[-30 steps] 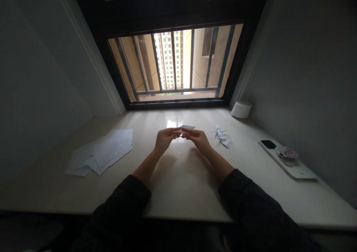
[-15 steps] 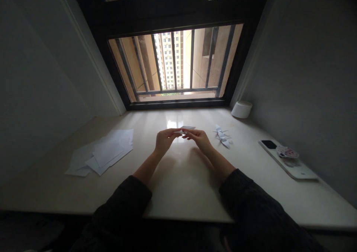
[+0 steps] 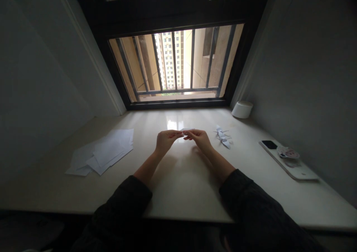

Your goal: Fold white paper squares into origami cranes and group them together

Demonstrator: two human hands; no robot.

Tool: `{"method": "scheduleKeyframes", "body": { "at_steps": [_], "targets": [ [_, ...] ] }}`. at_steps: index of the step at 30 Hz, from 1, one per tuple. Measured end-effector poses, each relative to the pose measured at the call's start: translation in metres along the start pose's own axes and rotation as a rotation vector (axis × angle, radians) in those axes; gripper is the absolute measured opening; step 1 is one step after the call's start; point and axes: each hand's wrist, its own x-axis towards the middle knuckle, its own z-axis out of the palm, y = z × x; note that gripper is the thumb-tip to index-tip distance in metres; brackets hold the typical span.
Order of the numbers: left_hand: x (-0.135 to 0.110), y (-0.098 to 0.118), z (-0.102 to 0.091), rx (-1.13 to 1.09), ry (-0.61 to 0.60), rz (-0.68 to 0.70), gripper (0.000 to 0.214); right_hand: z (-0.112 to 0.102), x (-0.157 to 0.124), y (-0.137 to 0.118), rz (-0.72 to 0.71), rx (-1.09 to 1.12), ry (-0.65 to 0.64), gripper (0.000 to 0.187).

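Observation:
My left hand [image 3: 164,140] and my right hand [image 3: 200,139] meet above the middle of the pale desk [image 3: 178,185]. Both pinch a small folded piece of white paper [image 3: 184,131] between fingertips, just above the surface. Most of the paper is hidden behind my fingers. A finished folded paper figure [image 3: 223,136] lies on the desk to the right of my right hand. Dark sleeves cover both forearms near the front edge.
A loose pile of white paper sheets [image 3: 102,151] lies at the left. A white round container [image 3: 242,109] stands at the back right by the barred window [image 3: 178,64]. A white phone [image 3: 288,159] with a round sticker lies at the right by the wall.
My fingers have drawn closer together over the folded paper, so less of it sticks out on the right. My hands stay in the same place.

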Motion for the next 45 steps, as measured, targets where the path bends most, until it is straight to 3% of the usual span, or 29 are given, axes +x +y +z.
{"method": "scheduleKeyframes", "body": {
  "at_steps": [5, 14, 27, 38, 45],
  "targets": [
    [0.0000, 0.0034, 0.0020, -0.080, -0.019, -0.065, 0.030, 0.0009, 0.0003, -0.0005, -0.052, 0.011, 0.073, 0.024],
    [0.0004, 0.0067, 0.0029, -0.265, -0.091, -0.356, 0.037, 0.0029, -0.0022, -0.0014, -0.115, -0.053, 0.147, 0.023],
    [0.0046, 0.0060, -0.0034, -0.215, -0.059, -0.208, 0.029, -0.0055, 0.0038, -0.0037, -0.045, 0.125, -0.062, 0.034],
    [0.0031, 0.0017, -0.0018, -0.220, 0.023, -0.120, 0.029, -0.0034, 0.0016, -0.0023, -0.054, 0.085, 0.026, 0.028],
    [0.0019, 0.0036, -0.0025, -0.065, 0.080, -0.040, 0.023, -0.0025, 0.0025, -0.0002, -0.055, 0.071, 0.034, 0.030]
  ]
}}
